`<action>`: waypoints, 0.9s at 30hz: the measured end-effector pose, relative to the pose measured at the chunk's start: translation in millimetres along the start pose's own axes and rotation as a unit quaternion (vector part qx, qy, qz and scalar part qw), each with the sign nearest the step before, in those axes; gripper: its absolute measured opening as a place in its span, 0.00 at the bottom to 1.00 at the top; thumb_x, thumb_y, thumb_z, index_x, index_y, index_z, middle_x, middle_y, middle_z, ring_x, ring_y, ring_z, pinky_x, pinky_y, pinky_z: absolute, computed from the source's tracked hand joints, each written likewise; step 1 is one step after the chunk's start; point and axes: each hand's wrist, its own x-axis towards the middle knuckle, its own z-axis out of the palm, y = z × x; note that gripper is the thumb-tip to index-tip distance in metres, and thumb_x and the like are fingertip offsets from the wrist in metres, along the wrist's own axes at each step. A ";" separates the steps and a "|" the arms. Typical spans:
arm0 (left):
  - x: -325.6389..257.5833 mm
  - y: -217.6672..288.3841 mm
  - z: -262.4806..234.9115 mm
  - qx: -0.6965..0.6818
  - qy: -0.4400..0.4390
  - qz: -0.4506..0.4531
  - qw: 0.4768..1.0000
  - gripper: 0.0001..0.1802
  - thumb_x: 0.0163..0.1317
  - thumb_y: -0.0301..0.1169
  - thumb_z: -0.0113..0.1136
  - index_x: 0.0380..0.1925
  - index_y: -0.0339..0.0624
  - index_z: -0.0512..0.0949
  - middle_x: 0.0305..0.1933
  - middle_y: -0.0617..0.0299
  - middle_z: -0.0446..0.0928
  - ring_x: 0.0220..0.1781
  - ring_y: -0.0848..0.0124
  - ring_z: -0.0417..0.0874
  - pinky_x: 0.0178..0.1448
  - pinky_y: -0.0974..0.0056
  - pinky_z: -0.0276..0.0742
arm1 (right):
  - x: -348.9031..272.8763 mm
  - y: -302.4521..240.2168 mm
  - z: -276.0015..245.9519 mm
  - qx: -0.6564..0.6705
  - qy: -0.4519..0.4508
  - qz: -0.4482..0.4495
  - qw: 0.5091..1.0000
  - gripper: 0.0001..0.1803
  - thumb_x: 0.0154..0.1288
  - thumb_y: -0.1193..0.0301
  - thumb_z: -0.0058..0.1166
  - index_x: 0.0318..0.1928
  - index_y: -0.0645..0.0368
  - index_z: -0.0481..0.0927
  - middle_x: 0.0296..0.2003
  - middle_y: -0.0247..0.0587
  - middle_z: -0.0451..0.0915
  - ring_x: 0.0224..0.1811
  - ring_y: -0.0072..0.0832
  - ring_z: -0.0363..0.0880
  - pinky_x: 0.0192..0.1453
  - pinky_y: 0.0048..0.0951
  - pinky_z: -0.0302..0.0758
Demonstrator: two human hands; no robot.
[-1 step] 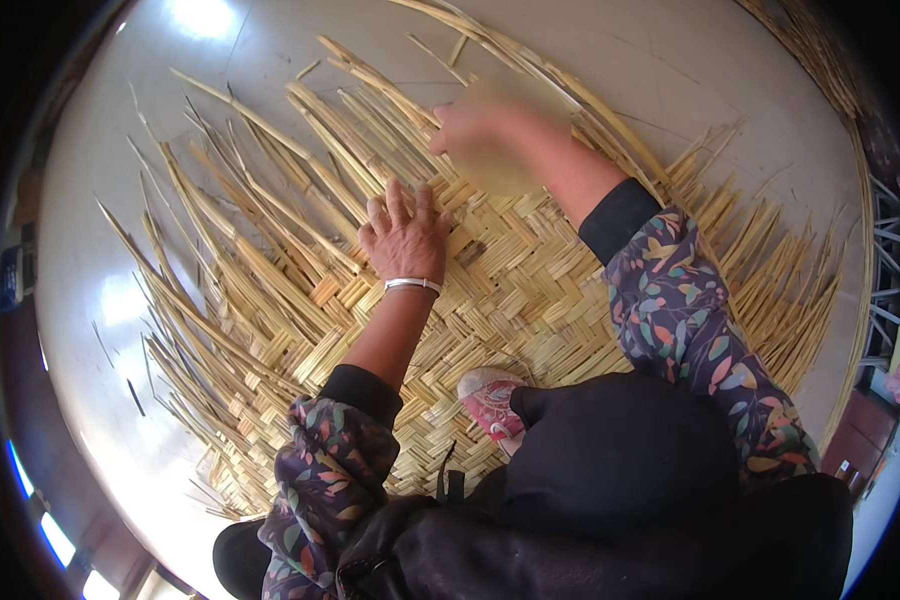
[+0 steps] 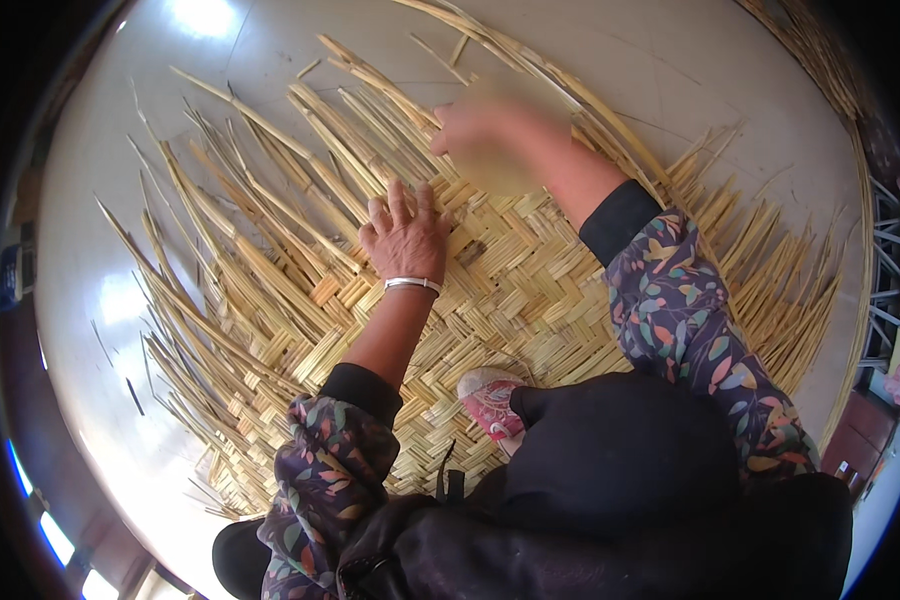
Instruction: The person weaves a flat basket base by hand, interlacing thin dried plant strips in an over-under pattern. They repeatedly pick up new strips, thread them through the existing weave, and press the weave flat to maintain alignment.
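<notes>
Straw-coloured strips fill the middle of the head view: a woven mat [image 2: 530, 290] of flat pale-yellow strips in a herringbone weave lies on a glossy pale floor [image 2: 120, 300], its finished part in the centre and lower centre of the frame. Loose unwoven strip ends [image 2: 240, 250] fan out toward the upper left and left, and more stick out at the right edge. The left hand [image 2: 405, 235] lies flat on the weave just left of centre, fingers spread and released, grasping nothing, a silver bangle [image 2: 413, 285] at the wrist. The right hand [image 2: 470, 130] is blurred at upper centre over the strips; I cannot tell whether it grips one. A pink patterned shoe [image 2: 490, 395] rests on the mat at lower centre.
</notes>
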 end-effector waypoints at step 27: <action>22.4 -117.7 -74.8 0.098 -0.271 0.204 0.936 0.19 0.57 0.50 0.58 0.42 0.53 0.79 0.47 0.65 0.75 0.59 0.66 0.70 0.66 0.48 0.52 | -46.1 -1.9 60.0 -0.290 0.394 -0.156 0.858 0.24 0.59 0.71 0.46 0.56 0.65 0.66 0.55 0.52 0.72 0.62 0.40 0.66 0.66 0.37 0.63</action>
